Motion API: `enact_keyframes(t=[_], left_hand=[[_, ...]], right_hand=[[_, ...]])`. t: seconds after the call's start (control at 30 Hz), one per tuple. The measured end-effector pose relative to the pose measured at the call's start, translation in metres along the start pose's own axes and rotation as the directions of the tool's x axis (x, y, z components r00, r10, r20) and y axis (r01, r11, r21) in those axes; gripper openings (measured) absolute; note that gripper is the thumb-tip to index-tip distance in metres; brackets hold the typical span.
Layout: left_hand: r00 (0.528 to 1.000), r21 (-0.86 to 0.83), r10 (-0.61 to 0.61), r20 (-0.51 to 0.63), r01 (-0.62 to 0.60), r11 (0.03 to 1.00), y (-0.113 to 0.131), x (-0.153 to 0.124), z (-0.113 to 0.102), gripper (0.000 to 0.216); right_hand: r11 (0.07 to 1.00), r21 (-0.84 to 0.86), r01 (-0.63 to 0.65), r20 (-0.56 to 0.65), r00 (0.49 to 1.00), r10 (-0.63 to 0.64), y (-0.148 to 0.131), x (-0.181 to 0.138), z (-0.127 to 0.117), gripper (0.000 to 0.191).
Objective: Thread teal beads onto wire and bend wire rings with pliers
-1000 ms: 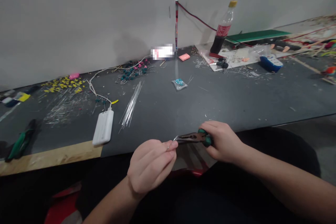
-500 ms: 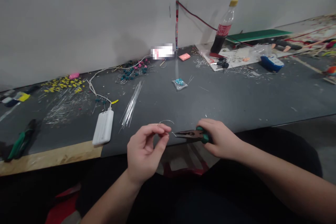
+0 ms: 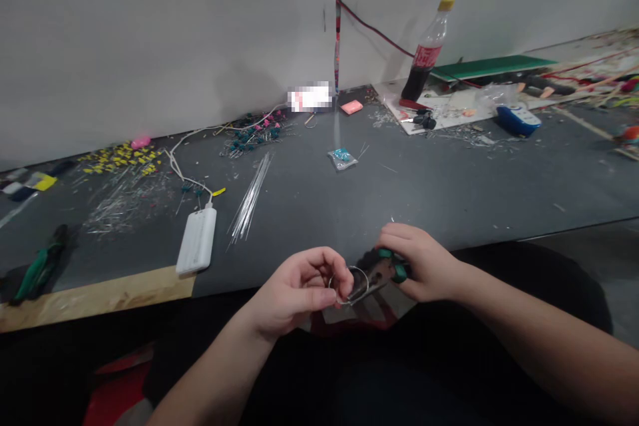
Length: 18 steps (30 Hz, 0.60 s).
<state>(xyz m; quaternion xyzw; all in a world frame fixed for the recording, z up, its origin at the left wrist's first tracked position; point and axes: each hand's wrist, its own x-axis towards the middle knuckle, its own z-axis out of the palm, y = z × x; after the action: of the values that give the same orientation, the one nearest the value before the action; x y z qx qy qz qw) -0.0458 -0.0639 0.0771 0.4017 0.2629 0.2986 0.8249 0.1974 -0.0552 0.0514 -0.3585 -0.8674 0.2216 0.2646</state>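
Note:
Between its thumb and fingers, my left hand (image 3: 312, 286) pinches a thin silvery wire (image 3: 368, 281) bent into a loop. My right hand (image 3: 422, 263) is wrapped round the green handles of a pair of needle-nose pliers (image 3: 378, 279). The plier jaws point left and down and meet the wire loop beside my left fingertips; whether they grip it I cannot tell. Both hands are just over the table's front edge. Beyond my left hand, a bundle of straight wires (image 3: 251, 200) lies on the grey table (image 3: 424, 180).
A white power bank (image 3: 196, 241) with a cable lies at left, near green-handled pliers (image 3: 40, 266). Yellow pieces (image 3: 122, 158) and loose wires spread behind. A small bag with blue contents (image 3: 342, 158) lies mid-table. A cola bottle (image 3: 424, 53) stands at the back right.
My left hand has turned and moved right and down, bringing the wire loop over the plier jaws. The pliers have tilted, their tips now lower.

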Motion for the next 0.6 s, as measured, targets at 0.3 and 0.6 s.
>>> enact_keyframes(t=[0.3, 0.6], left_hand=[[0.997, -0.075, -0.069, 0.037, 0.072, 0.995, -0.0008, 0.0008, 0.0018, 0.024], [0.999, -0.075, -0.044, 0.021, 0.045, 0.996, -0.0017, 0.0027, 0.0024, 0.025]], right_hand=[[0.998, -0.046, 0.042, 0.013, 0.999, -0.042, 0.0021, -0.0013, 0.001, 0.013], [0.999, -0.031, 0.025, 0.013, 1.0, -0.024, 0.001, -0.0014, 0.0024, 0.013]])
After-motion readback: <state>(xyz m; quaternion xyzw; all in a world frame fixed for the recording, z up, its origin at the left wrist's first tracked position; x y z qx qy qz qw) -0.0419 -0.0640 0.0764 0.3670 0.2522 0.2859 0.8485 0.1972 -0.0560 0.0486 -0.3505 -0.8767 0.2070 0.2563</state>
